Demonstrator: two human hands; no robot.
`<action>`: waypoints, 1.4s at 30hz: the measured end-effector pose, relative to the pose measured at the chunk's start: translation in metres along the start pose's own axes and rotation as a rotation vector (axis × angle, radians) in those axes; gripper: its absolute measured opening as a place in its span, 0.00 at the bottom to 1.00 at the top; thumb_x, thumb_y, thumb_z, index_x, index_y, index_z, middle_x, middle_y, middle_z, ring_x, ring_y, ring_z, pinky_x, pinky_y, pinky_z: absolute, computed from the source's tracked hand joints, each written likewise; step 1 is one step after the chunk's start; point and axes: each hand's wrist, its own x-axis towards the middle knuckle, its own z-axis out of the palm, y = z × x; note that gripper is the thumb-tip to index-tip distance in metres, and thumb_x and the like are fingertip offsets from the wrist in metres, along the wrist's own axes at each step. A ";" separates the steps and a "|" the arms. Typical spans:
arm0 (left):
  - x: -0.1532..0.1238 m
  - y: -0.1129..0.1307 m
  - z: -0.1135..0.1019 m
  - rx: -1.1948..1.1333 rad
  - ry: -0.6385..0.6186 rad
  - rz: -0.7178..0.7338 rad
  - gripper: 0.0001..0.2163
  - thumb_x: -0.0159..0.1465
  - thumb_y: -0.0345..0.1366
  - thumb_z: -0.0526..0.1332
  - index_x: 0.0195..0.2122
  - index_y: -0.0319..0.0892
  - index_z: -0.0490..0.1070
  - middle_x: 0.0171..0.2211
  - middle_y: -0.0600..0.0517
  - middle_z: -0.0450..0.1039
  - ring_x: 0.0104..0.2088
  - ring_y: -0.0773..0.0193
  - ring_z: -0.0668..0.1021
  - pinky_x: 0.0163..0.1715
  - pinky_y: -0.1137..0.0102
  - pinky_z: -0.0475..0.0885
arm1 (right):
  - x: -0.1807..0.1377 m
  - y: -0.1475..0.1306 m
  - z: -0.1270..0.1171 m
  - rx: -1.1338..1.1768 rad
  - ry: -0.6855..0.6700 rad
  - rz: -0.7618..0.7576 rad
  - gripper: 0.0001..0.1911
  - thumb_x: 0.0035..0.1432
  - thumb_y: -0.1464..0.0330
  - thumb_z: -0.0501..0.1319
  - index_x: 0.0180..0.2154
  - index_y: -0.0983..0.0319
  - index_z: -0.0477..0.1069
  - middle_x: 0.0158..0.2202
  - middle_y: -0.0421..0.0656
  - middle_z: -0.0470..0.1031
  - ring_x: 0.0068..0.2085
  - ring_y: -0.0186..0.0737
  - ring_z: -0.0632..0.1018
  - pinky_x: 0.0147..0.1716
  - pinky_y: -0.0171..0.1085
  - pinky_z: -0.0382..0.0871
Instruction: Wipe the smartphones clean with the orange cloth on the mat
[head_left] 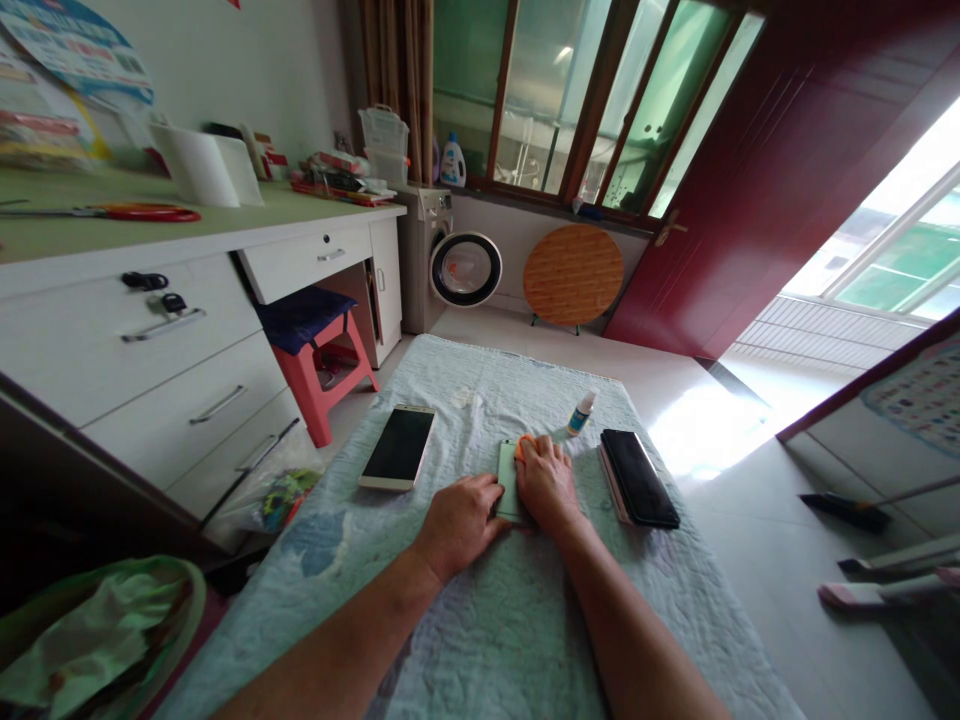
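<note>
A pale green smartphone (508, 484) lies on the quilted cloth in front of me. My left hand (460, 518) grips its left edge, fingertips and thumb against the side. Pressed under the fingers of my right hand (546, 480) is a small orange cloth (524, 447), against the upper right part of the phone; most of it is hidden. A white-framed smartphone (398, 447) with a dark screen lies to the left. On the right rests a black smartphone (640, 478), on top of a pinkish flat thing. Beyond my right hand stands a small spray bottle (580, 414) with blue liquid or label.
The light blue quilted cloth (450, 640) covers the table. A pink stool (319, 370) and white drawers (187, 390) stand at the left, with a lined waste bin (196, 610) nearer. Behind are a washing machine (421, 270), its door open, and a round wooden tabletop (574, 274).
</note>
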 end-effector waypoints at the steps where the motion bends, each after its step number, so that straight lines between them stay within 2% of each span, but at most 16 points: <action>1: 0.000 0.000 0.000 -0.001 -0.005 -0.004 0.11 0.60 0.41 0.65 0.43 0.46 0.71 0.44 0.51 0.73 0.47 0.57 0.75 0.47 0.68 0.68 | 0.000 0.000 -0.001 -0.001 -0.005 0.002 0.14 0.67 0.65 0.50 0.51 0.58 0.66 0.48 0.48 0.68 0.46 0.45 0.68 0.44 0.40 0.56; 13: 0.000 0.002 -0.003 0.001 -0.035 -0.031 0.13 0.62 0.46 0.62 0.45 0.47 0.71 0.46 0.50 0.74 0.48 0.56 0.75 0.49 0.67 0.68 | -0.003 -0.003 -0.019 -0.017 -0.086 -0.062 0.11 0.65 0.67 0.52 0.40 0.62 0.72 0.42 0.48 0.70 0.44 0.44 0.69 0.42 0.39 0.58; 23: -0.001 0.001 -0.004 -0.024 -0.005 0.013 0.15 0.61 0.46 0.63 0.47 0.47 0.72 0.44 0.51 0.74 0.45 0.56 0.76 0.45 0.68 0.69 | -0.003 0.002 -0.032 0.123 -0.172 -0.252 0.13 0.63 0.70 0.52 0.33 0.62 0.75 0.35 0.44 0.70 0.39 0.37 0.70 0.41 0.33 0.59; 31: -0.001 0.002 -0.003 -0.029 -0.011 -0.019 0.16 0.60 0.44 0.64 0.48 0.48 0.72 0.46 0.51 0.75 0.46 0.56 0.76 0.45 0.68 0.69 | -0.004 -0.001 -0.045 0.176 -0.336 -0.466 0.10 0.60 0.73 0.56 0.31 0.61 0.75 0.33 0.41 0.71 0.37 0.34 0.70 0.39 0.31 0.58; 36: -0.001 0.002 -0.004 -0.025 -0.024 -0.001 0.17 0.62 0.48 0.62 0.50 0.48 0.71 0.47 0.51 0.74 0.47 0.57 0.75 0.47 0.68 0.68 | -0.002 0.001 -0.038 0.111 -0.253 -0.343 0.13 0.66 0.68 0.52 0.34 0.60 0.75 0.35 0.43 0.70 0.39 0.37 0.68 0.41 0.34 0.57; 42: 0.000 0.003 -0.004 0.027 -0.042 -0.030 0.13 0.62 0.46 0.62 0.44 0.47 0.72 0.45 0.51 0.73 0.47 0.57 0.74 0.47 0.68 0.68 | 0.002 0.004 -0.024 0.046 -0.123 -0.178 0.13 0.69 0.62 0.48 0.43 0.57 0.70 0.43 0.44 0.68 0.42 0.41 0.65 0.41 0.38 0.56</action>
